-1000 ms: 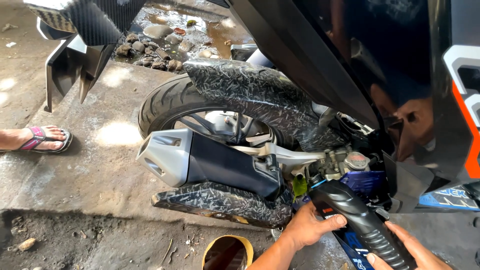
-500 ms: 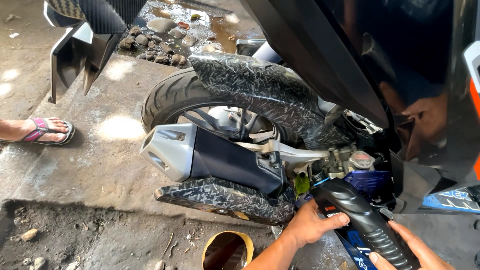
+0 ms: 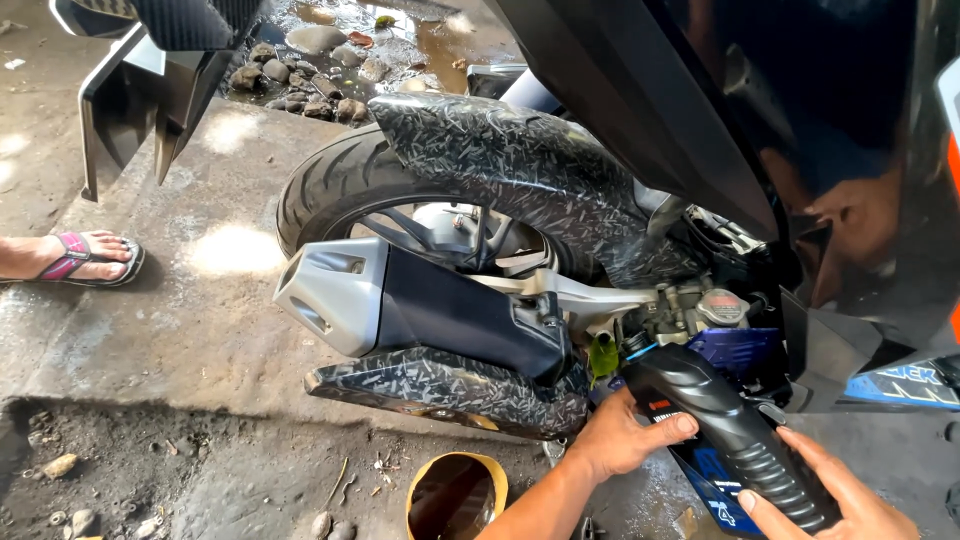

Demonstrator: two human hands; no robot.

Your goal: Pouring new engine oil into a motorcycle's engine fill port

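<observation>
A black plastic oil bottle [image 3: 733, 430] is tilted with its neck up at a green funnel [image 3: 603, 356] set in the scooter's engine [image 3: 680, 310]. My left hand [image 3: 615, 438] grips the bottle near its neck. My right hand [image 3: 835, 495] holds its ribbed base at the lower right. The silver and black exhaust muffler [image 3: 420, 300] sits just left of the hands, in front of the rear tyre [image 3: 335, 185].
A yellow-rimmed bowl of dark oil [image 3: 455, 495] stands on the ground below the muffler. Another person's sandalled foot [image 3: 75, 258] rests at the left on the concrete. Wet stones [image 3: 320, 50] lie at the top. The scooter's black body panel [image 3: 720, 110] overhangs the engine.
The view has shifted slightly, so the scooter and bottle sit a little lower left. Both hands keep the same grip on the tilted bottle.
</observation>
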